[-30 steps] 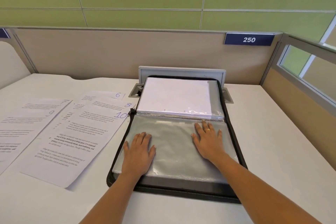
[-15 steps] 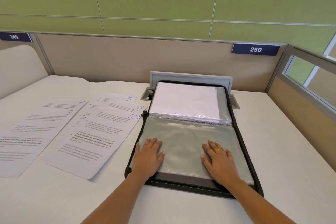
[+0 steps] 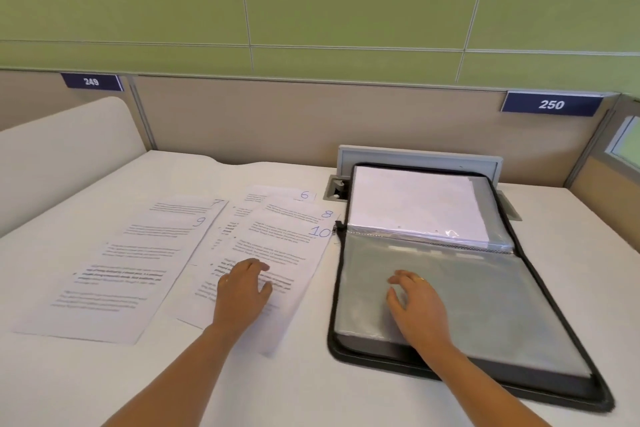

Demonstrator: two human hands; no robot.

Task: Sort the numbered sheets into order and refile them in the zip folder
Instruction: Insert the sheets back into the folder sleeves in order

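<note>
Slippage was the main risk: the left hand (image 3: 242,288) rested loose-fingered on sheet 10 (image 3: 277,246), pinching nothing, and a careless drag could have fanned the overlapped sheets (image 3: 294,217) beneath it out of order or pushed them toward the near edge of the desk (image 3: 346,399). The right hand (image 3: 415,302), fingers relaxed and apart, lay on the slick-looking sleeve (image 3: 485,295) of the open folder (image 3: 367,354), right of the sheets, near the desk's far edge. Blue handwritten corners read 6, 7, 8, 9, 10; sign 249 (image 3: 91,81) and sign 250 (image 3: 551,104) hung behind. Print was unreadable.
</note>
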